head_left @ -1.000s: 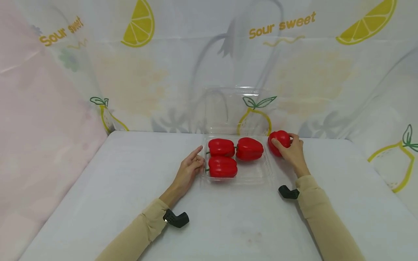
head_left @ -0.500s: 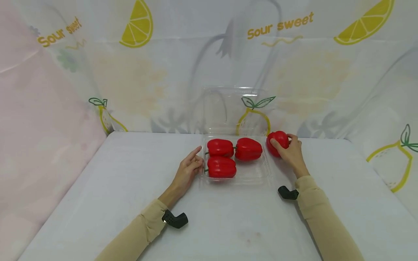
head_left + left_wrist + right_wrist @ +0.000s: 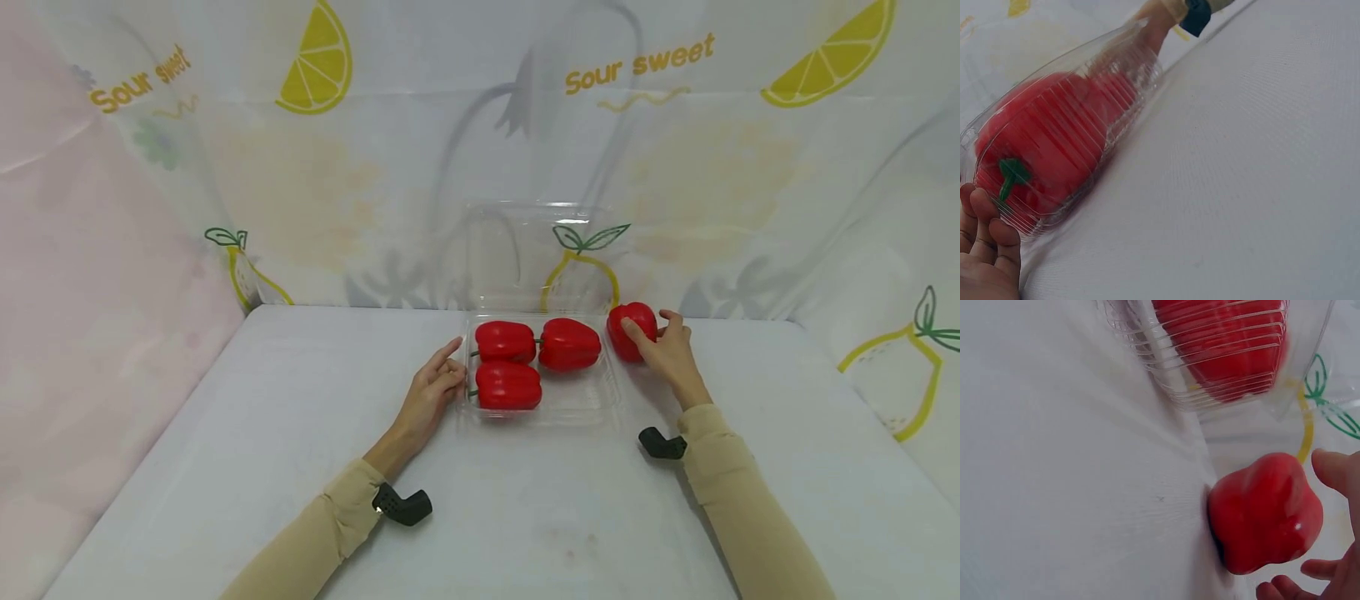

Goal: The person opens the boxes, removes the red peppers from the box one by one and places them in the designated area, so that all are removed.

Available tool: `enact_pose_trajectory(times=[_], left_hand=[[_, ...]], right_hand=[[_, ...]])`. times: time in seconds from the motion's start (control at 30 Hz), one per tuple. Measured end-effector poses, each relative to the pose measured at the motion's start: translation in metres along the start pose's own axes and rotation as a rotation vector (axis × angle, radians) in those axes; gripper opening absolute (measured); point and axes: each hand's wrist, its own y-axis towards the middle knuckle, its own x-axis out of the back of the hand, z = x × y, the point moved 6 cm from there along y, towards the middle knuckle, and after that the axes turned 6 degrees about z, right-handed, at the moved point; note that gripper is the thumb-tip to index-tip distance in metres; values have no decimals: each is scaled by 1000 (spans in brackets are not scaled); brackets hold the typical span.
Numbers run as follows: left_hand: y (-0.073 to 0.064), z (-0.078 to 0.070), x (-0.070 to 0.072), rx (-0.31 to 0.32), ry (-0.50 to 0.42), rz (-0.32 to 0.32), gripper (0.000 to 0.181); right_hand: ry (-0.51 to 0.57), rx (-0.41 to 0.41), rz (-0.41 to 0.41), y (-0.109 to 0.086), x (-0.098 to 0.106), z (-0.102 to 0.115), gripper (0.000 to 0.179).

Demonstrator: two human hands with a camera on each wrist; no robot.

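A clear plastic clamshell box stands on the table with its lid raised behind it. Inside lie three red bell peppers: one at back left, one at back right and one at front left. My left hand rests its fingertips against the box's left side; in the left wrist view these fingers are loosely bent. Another red bell pepper sits on the table just right of the box. My right hand is spread around it, with gaps between fingers and pepper in the right wrist view.
White cloth covers the table. A printed curtain with lemons hangs behind the table's back edge, close to the raised lid. Black wrist cameras sit at the left cuff and the right cuff.
The pepper beside the box has shifted slightly left, toward the box. My right fingers have loosened, and a gap shows between them and the pepper. My left hand stays at the box.
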Motion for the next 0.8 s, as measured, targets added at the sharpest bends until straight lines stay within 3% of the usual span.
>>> enact_pose_trajectory(times=[0.33,0.57,0.67,0.8], left_hand=[[0,2,0,9,5,5,54],[0,0,-1,-3,-6,2,55],[0,0,0,-4,-2,3,55],[1,1,0,-3,-8,7,55]], right_hand=[[32,115,-74,-9,18,11,83],[38,325,-137,-14,25,29,69],[15,400,-124,-17,24,37,65],[-24,442,-80,-22,20,47,64]])
